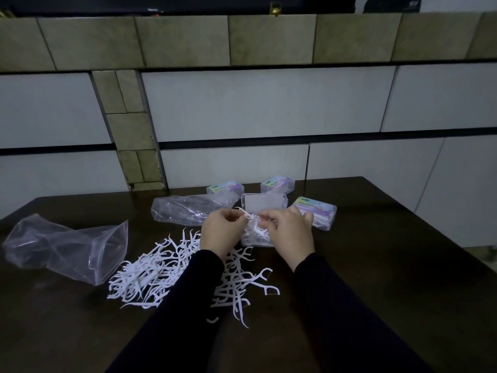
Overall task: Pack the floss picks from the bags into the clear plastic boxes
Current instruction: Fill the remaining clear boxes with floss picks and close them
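A heap of white floss picks (pixel 161 273) lies loose on the dark table (pixel 376 265), partly under my sleeves. An open clear plastic box (pixel 255 239) sits beyond the heap, its lid (pixel 265 203) standing up behind it, with picks inside. My left hand (pixel 220 230) and my right hand (pixel 289 230) hover over the box. Both pinch a small bunch of floss picks (pixel 251 220) between their fingertips, just above the box's opening.
Three closed boxes with colourful labels stand behind: one back left (pixel 224 187), one back middle (pixel 278 183), one right (pixel 318 212). A clear bag (pixel 180 211) lies left of the open box. Another clear bag (pixel 70 246) lies at far left. A tiled wall rises behind the table.
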A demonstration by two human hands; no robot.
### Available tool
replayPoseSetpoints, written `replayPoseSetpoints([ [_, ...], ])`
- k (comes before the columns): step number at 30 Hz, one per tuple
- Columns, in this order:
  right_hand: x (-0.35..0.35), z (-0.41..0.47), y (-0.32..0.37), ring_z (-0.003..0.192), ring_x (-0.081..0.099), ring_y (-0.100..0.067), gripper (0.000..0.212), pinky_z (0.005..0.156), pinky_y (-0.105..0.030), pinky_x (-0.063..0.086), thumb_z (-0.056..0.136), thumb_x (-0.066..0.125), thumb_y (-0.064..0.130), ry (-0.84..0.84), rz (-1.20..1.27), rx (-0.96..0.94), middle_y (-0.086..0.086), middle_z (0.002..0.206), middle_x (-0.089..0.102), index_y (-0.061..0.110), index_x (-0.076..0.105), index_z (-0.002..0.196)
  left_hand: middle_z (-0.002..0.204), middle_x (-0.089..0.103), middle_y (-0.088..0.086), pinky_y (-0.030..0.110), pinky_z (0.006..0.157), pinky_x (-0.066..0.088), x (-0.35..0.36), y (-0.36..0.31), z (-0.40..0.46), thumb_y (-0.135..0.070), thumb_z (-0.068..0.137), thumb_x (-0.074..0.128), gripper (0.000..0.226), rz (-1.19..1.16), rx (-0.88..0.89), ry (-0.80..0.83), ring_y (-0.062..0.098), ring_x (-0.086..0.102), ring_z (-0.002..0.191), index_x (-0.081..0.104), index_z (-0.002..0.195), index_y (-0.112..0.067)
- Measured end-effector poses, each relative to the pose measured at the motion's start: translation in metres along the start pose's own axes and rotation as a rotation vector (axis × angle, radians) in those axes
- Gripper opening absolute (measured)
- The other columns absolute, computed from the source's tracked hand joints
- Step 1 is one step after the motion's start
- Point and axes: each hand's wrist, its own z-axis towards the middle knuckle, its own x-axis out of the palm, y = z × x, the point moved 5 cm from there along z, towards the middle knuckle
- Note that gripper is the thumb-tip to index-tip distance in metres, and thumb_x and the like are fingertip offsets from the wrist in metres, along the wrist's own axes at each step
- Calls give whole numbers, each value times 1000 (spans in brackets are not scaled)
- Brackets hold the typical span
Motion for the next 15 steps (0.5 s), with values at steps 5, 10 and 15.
replayPoseSetpoints([
  [5, -1, 0, -2, 112, 42, -11, 28, 88, -34, 22, 92, 58, 41, -16, 44, -7, 13, 113, 62, 38, 62, 120, 85, 65, -6, 20, 62, 44, -8, -4, -2, -17, 85, 61, 19, -1, 18, 10, 4, 60, 76, 64, 104, -22],
  [10, -8, -1, -13, 111, 44, -9, 27, 87, -33, 21, 90, 58, 48, -78, 47, 42, 16, 109, 60, 35, 63, 113, 87, 65, -6, 19, 63, 43, -10, -7, -5, -24, 86, 61, 21, 37, 72, 18, 5, 60, 79, 65, 107, -20],
  [15, -13, -2, -27, 109, 49, -12, 18, 101, -42, 31, 91, 54, 39, -34, -25, 114, 11, 106, 57, 33, 60, 108, 109, 65, -5, 30, 86, 49, -10, -5, -3, -42, 85, 67, 49, 97, 97, 36, 10, 59, 98, 52, 127, -23],
])
